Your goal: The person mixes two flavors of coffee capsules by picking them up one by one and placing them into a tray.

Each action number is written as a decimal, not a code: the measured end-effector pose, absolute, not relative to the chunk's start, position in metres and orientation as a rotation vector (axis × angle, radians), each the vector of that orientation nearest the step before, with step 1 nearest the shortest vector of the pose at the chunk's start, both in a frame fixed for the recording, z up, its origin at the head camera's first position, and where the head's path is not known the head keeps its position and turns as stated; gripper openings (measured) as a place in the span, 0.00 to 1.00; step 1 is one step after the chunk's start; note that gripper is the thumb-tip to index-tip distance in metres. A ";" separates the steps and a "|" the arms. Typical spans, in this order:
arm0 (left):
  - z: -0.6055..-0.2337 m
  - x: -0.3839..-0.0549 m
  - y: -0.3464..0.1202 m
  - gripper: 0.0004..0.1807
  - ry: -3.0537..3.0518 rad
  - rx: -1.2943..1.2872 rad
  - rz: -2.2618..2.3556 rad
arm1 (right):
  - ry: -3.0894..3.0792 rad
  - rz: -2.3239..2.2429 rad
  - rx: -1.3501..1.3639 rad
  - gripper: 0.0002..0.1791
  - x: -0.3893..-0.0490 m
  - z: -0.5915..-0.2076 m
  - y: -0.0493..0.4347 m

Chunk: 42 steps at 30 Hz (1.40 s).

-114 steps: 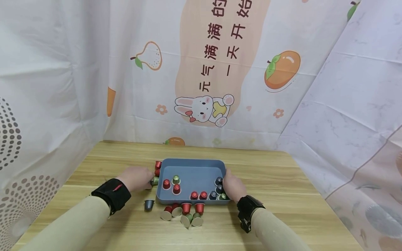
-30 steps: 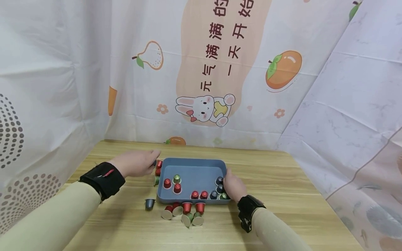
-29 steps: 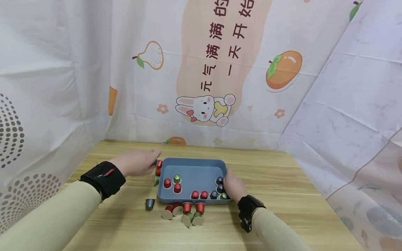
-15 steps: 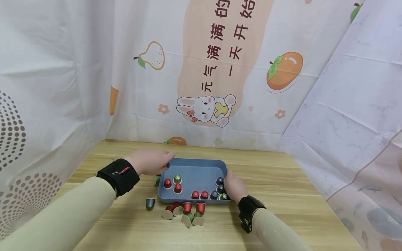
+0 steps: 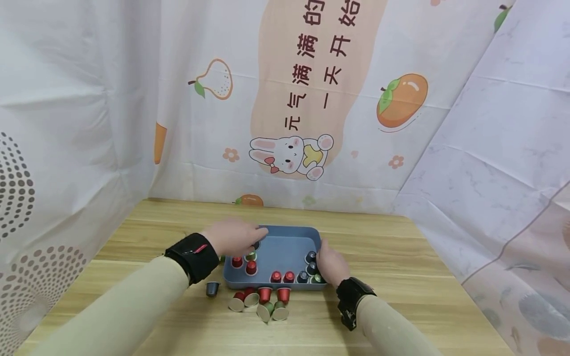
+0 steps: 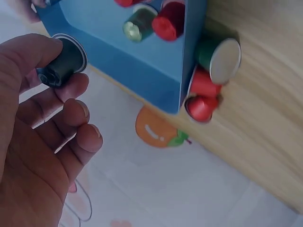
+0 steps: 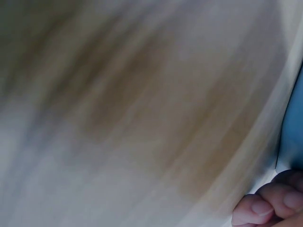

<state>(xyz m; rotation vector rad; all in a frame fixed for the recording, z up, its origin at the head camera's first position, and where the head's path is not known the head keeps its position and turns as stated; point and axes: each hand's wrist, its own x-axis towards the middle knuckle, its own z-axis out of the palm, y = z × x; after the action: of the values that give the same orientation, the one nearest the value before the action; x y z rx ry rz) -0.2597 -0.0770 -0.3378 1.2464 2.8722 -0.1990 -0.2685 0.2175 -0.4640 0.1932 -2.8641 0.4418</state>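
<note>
My left hand (image 5: 233, 237) is over the left part of the blue tray (image 5: 289, 244), pinching a dark coffee capsule (image 6: 61, 66) between thumb and fingers. Curled around the tray's right end is my right hand (image 5: 333, 265), whose fingers (image 6: 35, 14) (image 7: 258, 208) show beside the tray wall in the right wrist view. Inside the tray, two red capsules (image 5: 251, 268) and a green capsule (image 5: 251, 256) stand at the left. Two more red capsules (image 5: 282, 277) line the front wall. Several dark capsules (image 5: 311, 268) and a green one sit near my right hand.
On the wooden table (image 5: 383, 257), a dark capsule (image 5: 212, 289) stands left of the tray. Several red and green capsules (image 5: 264, 295) lie along its front. A green capsule (image 6: 218, 59) and two red ones (image 6: 202, 106) lie outside its left wall. Printed curtains enclose the table.
My left hand has gone from the capsules left of the tray, up and then rightward over the tray, carrying the dark capsule. My right hand has stayed at the tray's right end.
</note>
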 end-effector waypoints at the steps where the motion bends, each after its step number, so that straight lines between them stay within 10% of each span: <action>1: -0.341 -0.259 -0.075 0.14 2.867 1.240 -0.188 | -2.867 0.442 0.190 0.10 -0.269 -0.464 0.218; 42: -0.402 -0.254 -0.046 0.06 2.808 1.362 -0.266 | -2.828 0.437 0.230 0.07 -0.271 -0.470 0.218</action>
<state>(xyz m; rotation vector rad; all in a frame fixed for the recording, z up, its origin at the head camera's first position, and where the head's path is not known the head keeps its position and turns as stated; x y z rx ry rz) -0.2539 -0.0459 -0.4020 1.3619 2.8085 -0.2661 -0.2709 0.2181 -0.4698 0.2304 -2.8283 0.4370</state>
